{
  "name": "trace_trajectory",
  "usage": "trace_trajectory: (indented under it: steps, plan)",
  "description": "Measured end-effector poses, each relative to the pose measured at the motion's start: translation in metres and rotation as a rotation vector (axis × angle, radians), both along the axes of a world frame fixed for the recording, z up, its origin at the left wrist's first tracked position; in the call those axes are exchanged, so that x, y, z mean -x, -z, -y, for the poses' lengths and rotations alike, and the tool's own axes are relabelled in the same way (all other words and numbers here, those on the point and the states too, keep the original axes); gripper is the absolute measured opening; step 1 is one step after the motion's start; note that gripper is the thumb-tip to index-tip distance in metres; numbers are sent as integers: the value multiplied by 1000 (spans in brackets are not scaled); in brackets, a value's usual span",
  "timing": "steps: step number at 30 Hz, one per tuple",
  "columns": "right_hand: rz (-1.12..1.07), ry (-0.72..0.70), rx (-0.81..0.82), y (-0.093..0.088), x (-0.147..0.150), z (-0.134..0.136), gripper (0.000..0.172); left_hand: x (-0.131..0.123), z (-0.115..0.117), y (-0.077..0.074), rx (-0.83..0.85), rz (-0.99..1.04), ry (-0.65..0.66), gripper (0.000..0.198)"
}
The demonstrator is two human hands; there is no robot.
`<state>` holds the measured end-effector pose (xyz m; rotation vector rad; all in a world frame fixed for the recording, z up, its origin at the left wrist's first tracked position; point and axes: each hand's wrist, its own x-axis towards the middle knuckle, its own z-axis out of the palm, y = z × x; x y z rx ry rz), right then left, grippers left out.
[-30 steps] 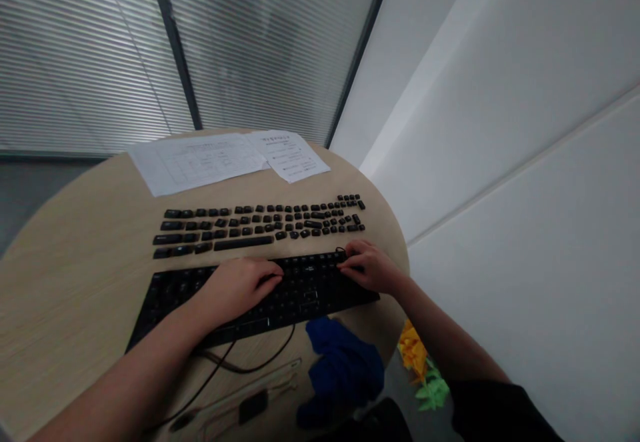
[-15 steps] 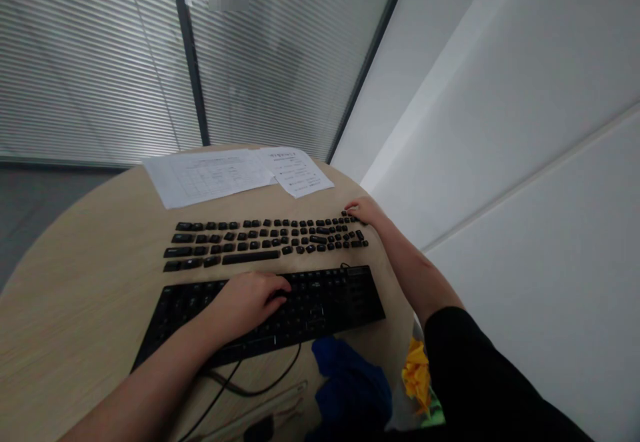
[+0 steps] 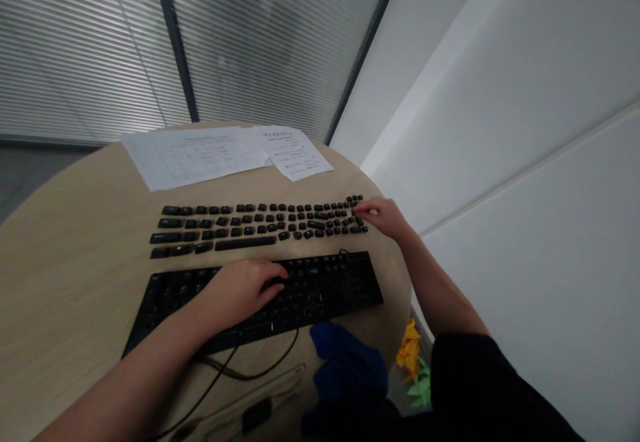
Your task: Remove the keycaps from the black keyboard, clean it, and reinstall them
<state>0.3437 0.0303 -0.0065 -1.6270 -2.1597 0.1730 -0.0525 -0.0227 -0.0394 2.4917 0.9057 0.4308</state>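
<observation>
A black keyboard (image 3: 345, 289) lies across the round table, its keys partly covered by my left hand (image 3: 245, 289). That hand rests on the keyboard, thumb and forefinger apart, the other fingers mostly hidden. Behind the keyboard, loose black keycaps (image 3: 273, 218) are laid out in rows, with a long spacebar (image 3: 245, 243) in the nearest row. My right hand (image 3: 377, 214) is at the right end of these rows, its thumb and forefinger pinched at a small keycap; the fingertips partly hide it.
Two printed paper sheets (image 3: 200, 157) lie at the back of the table. Nearer me are a black cable (image 3: 220, 392), a blue cloth (image 3: 350, 369) and a slim, long item (image 3: 250, 399). Yellow (image 3: 410, 349) and green things show below the table edge, beside a white wall (image 3: 525, 162).
My right hand has shifted from the far right corner of the keycaps towards me, and its fingers have come together. My left hand stays on the keyboard. The view has tilted slightly.
</observation>
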Motion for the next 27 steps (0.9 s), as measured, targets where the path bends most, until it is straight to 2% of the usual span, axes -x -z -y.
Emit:
trace_trajectory:
  steps: [2,3,5,7,10,20,27]
  plan:
    - [-134,-149,20,12,0,45,10,0,-1,2,-1,-15,1,23]
    - [-179,-176,40,20,1,64,10,0,-1,2,-6,-28,2,23]
    - [-226,-189,54,35,5,94,10,0,-1,4,-24,-59,3,23]
    - [-243,-174,49,46,10,109,11,0,-1,4,-44,-71,-2,24]
    - [-241,-165,49,52,15,113,11,0,-1,4,-55,-43,-8,23]
    - [-72,-178,25,55,24,109,17,2,0,2,-62,-53,5,24]
    - [240,-164,66,39,36,107,11,1,0,1,15,-117,3,28]
